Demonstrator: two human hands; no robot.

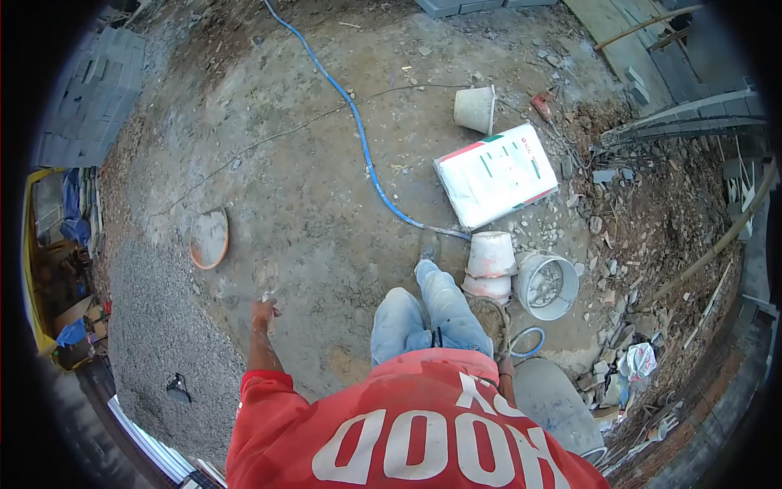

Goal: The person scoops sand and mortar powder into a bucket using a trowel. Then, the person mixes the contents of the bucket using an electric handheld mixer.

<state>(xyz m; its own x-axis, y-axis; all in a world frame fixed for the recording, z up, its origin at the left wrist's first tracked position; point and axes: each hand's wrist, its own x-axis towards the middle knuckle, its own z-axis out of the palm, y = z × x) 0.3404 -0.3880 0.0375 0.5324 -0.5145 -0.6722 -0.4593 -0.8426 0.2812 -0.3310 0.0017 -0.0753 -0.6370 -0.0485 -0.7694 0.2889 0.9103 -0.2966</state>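
My left hand (265, 310) hangs out to the left over the bare ground, its fingers loosely curled and apart, with nothing visible in it. The nearest thing to it is an orange-rimmed pan (209, 239) with grey material inside. By my right leg, my right hand (506, 367) is at the rim of a round mud-coated pan (492, 319) with brownish material in it. My sleeve and body partly hide that hand, but its fingers look closed on the rim. Stacked whitish buckets (491, 254) and a white bucket (568, 303) with grey contents stand just beyond.
A blue hose (358, 122) runs across the ground to the buckets. Ahead lie a white bag (498, 177) and a tipped bucket (474, 109). Gravel (163, 342) spreads at left, a grey drum (554, 403) is at right, and rubble (615, 359) lies beyond.
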